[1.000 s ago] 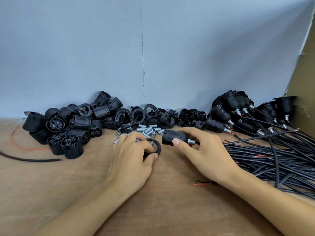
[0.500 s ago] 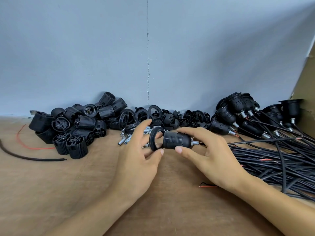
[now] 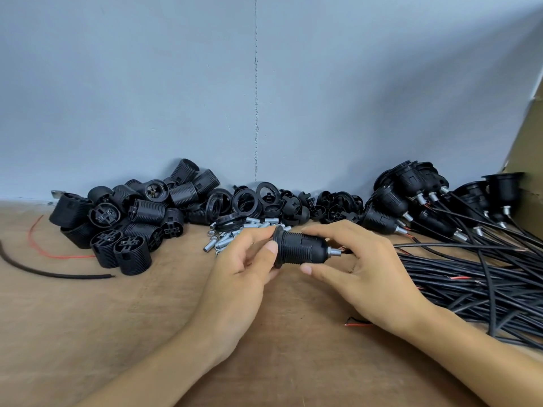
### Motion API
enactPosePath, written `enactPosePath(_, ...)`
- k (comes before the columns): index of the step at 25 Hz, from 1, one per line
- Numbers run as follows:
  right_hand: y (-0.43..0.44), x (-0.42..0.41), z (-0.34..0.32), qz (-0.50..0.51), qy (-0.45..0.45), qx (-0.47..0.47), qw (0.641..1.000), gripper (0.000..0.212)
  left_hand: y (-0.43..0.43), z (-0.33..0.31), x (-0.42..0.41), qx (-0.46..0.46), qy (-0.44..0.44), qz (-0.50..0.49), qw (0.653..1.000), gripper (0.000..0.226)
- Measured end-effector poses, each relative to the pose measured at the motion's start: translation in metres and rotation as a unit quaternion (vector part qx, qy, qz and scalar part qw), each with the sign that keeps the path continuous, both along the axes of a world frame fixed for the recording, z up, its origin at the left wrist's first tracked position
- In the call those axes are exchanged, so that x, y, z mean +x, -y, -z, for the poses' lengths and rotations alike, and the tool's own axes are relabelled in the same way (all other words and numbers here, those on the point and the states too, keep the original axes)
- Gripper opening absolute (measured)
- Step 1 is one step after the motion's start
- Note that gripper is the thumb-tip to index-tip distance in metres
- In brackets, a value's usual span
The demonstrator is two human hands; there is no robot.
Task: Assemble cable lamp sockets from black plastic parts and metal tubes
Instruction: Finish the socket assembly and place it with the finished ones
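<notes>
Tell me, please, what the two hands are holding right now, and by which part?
One black ribbed plastic lamp socket: left hand pinches its flanged ring end, right hand grips the body near the metal tube.

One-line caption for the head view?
Both hands, left hand and right hand, hold a black lamp socket above the wooden table.

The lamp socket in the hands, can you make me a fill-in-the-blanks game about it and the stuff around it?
1. The lamp socket is held by ____ hands.
2. The metal tube sticks out of the socket toward the ____ hand.
3. The ring at the socket's wide end is next to the ____ hand.
4. The loose metal tubes lie on the ____.

Answers: both; right; left; table
</notes>
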State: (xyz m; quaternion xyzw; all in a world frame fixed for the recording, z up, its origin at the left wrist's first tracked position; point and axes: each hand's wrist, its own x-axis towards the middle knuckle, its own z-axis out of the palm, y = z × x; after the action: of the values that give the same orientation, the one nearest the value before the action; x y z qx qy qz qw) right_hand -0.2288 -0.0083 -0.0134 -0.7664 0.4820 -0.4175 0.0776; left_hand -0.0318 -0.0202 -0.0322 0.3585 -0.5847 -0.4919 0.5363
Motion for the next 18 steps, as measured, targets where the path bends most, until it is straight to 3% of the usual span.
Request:
enactPosePath(3,0.000,0.000,0.000,0.000,0.007,0.005,1.000,0.043,0.001,-0.002,0.002,0.042,-0.034,0.024,0.998,0.017)
enactPosePath(8,0.003,-0.003,-0.002,-0.017,0.008,0.039,0.999,0.041,0.005,-0.004,0.010,0.078,-0.031,0.057,0.995,0.021)
enactPosePath(12,0.005,-0.006,-0.003,-0.028,0.021,0.057,0.998,0.036,0.006,-0.005,0.013,0.073,-0.026,0.063,0.995,0.048)
enactPosePath(18,0.004,-0.008,-0.005,-0.041,0.022,0.082,0.996,0.019,0.006,-0.005,0.018,0.033,0.008,0.112,0.993,0.056)
